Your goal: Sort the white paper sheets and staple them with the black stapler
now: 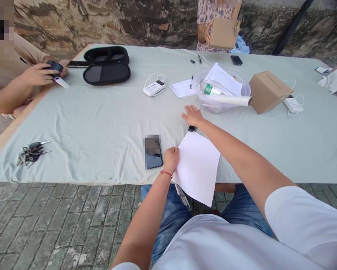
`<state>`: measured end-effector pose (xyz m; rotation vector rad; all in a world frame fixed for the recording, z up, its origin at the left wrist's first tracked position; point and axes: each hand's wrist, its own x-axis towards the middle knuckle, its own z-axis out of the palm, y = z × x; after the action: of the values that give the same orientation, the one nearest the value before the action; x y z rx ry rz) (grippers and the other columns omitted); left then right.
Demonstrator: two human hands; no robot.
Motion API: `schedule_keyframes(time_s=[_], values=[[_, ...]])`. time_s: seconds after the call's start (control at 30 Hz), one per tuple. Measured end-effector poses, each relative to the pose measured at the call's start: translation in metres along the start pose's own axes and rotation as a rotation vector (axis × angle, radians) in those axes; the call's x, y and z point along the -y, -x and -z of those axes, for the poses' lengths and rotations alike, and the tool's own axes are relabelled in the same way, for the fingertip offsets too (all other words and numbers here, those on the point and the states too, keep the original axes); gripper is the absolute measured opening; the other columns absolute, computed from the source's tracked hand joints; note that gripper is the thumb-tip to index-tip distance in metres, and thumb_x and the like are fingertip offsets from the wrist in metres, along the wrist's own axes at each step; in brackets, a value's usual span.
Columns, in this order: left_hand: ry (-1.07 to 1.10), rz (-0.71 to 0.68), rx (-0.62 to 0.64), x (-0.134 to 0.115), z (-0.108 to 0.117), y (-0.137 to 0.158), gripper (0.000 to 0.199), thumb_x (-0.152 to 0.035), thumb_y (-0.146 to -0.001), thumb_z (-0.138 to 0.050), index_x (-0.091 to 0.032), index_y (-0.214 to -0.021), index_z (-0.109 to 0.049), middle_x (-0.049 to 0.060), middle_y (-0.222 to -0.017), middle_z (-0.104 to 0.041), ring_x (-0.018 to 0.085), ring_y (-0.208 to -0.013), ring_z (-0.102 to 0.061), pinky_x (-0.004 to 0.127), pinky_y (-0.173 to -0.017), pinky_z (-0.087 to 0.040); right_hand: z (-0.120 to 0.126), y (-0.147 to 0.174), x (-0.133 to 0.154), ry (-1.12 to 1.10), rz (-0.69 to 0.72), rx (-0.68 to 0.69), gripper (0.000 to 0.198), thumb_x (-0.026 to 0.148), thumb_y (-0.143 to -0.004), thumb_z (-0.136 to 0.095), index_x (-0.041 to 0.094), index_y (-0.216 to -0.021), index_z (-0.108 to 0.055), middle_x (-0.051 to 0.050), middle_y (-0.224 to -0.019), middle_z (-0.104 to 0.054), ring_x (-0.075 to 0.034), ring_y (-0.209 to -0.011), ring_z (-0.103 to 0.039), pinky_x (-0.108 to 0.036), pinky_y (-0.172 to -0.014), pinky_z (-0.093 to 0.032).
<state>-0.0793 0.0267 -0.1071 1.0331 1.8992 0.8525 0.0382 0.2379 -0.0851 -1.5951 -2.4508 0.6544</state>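
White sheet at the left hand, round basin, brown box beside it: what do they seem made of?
White sheet: matte paper, apparently, being thin with curved edges. Basin: probably smooth plastic, since it looks translucent. Box: likely matte cardboard, given its flat brown faces.

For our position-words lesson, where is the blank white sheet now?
In the head view, the white sheet is right of centre, its left edge in the left hand, its lower end overhanging the near edge of the tablecloth.

Bright diffuse daylight, soft shadows on tablecloth (pixel 101 123), pixelated patches, edges stretched
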Motion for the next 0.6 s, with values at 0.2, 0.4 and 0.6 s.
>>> schedule_keyframes(time_s=[0.2, 0.4, 0.6], values=[[0.005, 0.005, 0.020, -0.001, 0.000, -0.003, 0.026, -0.023, -0.079, -0.040, -0.021, -0.053, -0.036, -0.003, -0.055, -0.038, 0.012, -0.058, -0.032, 0.028, -0.055, -0.024, -0.015, -0.007, 0.000, 0.073, -0.006, 0.077, 0.061, 0.052, -0.097, -0.022, 0.019, -0.147, -0.034, -0.008, -0.160, -0.023, -0.030, -0.148, -0.008, -0.068, -0.114, -0.001], [0.006, 0.010, 0.024, 0.001, -0.001, -0.004, 0.027, -0.024, -0.079, -0.041, -0.021, -0.053, -0.037, -0.003, -0.054, -0.041, 0.013, -0.058, -0.035, 0.028, -0.056, -0.026, -0.027, 0.004, -0.004, 0.110, 0.069, -0.053, 0.055, 0.048, -0.098, -0.023, 0.019, -0.141, -0.044, -0.010, -0.153, -0.037, -0.029, -0.146, -0.017, -0.066, -0.114, -0.001], [-0.075, -0.022, 0.004, 0.004, -0.003, -0.006, 0.028, -0.024, -0.081, -0.040, -0.020, -0.054, -0.042, 0.000, -0.057, -0.048, 0.014, -0.058, -0.038, 0.028, -0.057, -0.028, -0.027, 0.009, 0.004, 0.079, 0.086, -0.111, 0.043, 0.041, -0.098, -0.030, 0.022, -0.124, -0.058, -0.011, -0.136, -0.056, -0.028, -0.142, -0.026, -0.063, -0.115, -0.004]])
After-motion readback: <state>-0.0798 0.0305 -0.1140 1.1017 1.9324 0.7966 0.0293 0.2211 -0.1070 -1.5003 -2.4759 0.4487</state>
